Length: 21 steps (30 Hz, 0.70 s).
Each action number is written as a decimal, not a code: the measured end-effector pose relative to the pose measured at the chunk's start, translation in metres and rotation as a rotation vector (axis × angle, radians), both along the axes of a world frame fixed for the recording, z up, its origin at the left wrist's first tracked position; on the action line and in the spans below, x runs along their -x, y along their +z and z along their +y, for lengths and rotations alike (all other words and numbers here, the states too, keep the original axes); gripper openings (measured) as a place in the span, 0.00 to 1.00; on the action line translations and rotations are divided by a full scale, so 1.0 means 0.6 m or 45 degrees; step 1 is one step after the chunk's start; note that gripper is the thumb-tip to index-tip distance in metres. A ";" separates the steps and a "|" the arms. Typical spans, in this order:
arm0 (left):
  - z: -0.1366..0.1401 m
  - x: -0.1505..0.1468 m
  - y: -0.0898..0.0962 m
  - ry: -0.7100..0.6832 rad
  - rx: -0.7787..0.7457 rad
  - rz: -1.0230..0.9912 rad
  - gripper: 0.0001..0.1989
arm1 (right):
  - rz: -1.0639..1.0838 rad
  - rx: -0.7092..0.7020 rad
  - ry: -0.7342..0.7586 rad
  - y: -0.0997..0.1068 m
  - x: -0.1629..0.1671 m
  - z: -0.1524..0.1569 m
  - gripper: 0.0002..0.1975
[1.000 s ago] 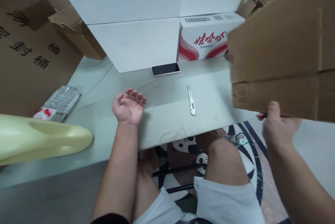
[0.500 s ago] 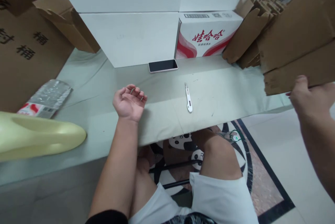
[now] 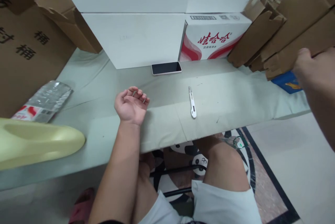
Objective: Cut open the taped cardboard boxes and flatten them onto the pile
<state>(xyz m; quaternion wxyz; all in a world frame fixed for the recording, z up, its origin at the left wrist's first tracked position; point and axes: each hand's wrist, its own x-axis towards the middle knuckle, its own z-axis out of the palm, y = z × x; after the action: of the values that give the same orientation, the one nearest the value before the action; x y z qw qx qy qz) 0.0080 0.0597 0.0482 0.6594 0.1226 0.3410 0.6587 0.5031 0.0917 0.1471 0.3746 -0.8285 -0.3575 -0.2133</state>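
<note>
The desk (image 3: 162, 112), under a pale cloth, fills the middle of the view. White boxes (image 3: 136, 38) stand stacked at its 12 o'clock edge, with a red-and-white carton (image 3: 209, 40) just beside them at 1 o'clock. A big brown box (image 3: 23, 52) with black characters rises at 9 o'clock. At 2 o'clock a stack of flattened cardboard (image 3: 285, 24) leans down toward the carton, and the right hand (image 3: 312, 68) grips its lower edge at 3 o'clock, thumb on top; the fingers are hidden behind the sheets, so how far they curl cannot be told. A pale yellow plastic shape (image 3: 36, 143) lies at 8 o'clock, with a crumpled clear wrapper (image 3: 44, 100) beyond it. The left hand (image 3: 131, 107) rests palm up near the desk's centre, fingers loosely curled and holding nothing. A blue item (image 3: 286, 81) peeks out under the cardboard. A phone (image 3: 166, 68) lies face up touching the white boxes. A white knife (image 3: 192, 102) lies between the two hands, well apart from both.
</note>
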 end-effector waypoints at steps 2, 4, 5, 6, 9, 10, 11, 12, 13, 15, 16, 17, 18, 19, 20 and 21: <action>0.003 0.001 0.000 -0.001 -0.012 -0.007 0.12 | 0.029 0.083 -0.057 -0.003 0.004 -0.005 0.16; 0.005 0.000 -0.001 -0.004 -0.021 -0.019 0.12 | 0.017 0.092 -0.079 -0.009 0.000 -0.018 0.16; 0.005 0.000 -0.001 -0.006 -0.023 -0.026 0.13 | 0.029 0.077 -0.081 -0.012 -0.006 -0.026 0.15; 0.005 -0.001 -0.001 -0.009 -0.023 -0.034 0.13 | 0.051 0.054 -0.091 -0.016 -0.012 -0.034 0.15; 0.002 -0.004 0.003 0.003 0.000 -0.059 0.14 | 0.100 0.036 -0.131 -0.022 -0.029 -0.052 0.15; 0.001 -0.005 0.006 0.014 0.012 -0.066 0.14 | 0.092 0.064 -0.151 -0.021 -0.030 -0.055 0.16; -0.001 -0.005 0.009 0.027 0.024 -0.070 0.15 | 0.069 0.114 -0.176 -0.019 -0.027 -0.056 0.16; -0.002 -0.005 0.012 0.041 0.033 -0.073 0.15 | 0.029 0.193 -0.195 -0.015 -0.021 -0.055 0.17; -0.004 -0.006 0.014 0.052 0.040 -0.073 0.15 | -0.020 0.294 -0.203 -0.010 -0.012 -0.052 0.17; -0.005 -0.006 0.019 0.064 0.052 -0.072 0.15 | -0.087 0.516 -0.210 0.002 0.012 -0.043 0.18; -0.006 -0.007 0.020 0.066 0.054 -0.072 0.16 | -0.101 0.593 -0.201 0.008 0.024 -0.036 0.18; -0.006 -0.008 0.021 0.067 0.053 -0.071 0.16 | -0.099 0.642 -0.181 0.013 0.034 -0.029 0.19; -0.006 -0.008 0.021 0.066 0.052 -0.071 0.16 | -0.090 0.661 -0.153 0.016 0.042 -0.021 0.20; -0.006 -0.008 0.021 0.064 0.048 -0.071 0.16 | -0.077 0.647 -0.125 0.019 0.046 -0.012 0.19; -0.006 -0.008 0.020 0.062 0.043 -0.071 0.16 | -0.061 0.595 -0.096 0.020 0.046 -0.004 0.19; -0.006 -0.007 0.019 0.060 0.037 -0.070 0.16 | -0.041 0.517 -0.073 0.020 0.041 0.003 0.18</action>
<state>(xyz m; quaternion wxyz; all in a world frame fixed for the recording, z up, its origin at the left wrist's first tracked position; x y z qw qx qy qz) 0.0124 0.0563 0.0597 0.6547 0.0867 0.3351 0.6721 0.4782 0.0936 0.1589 0.1878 -0.8934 -0.3753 -0.1606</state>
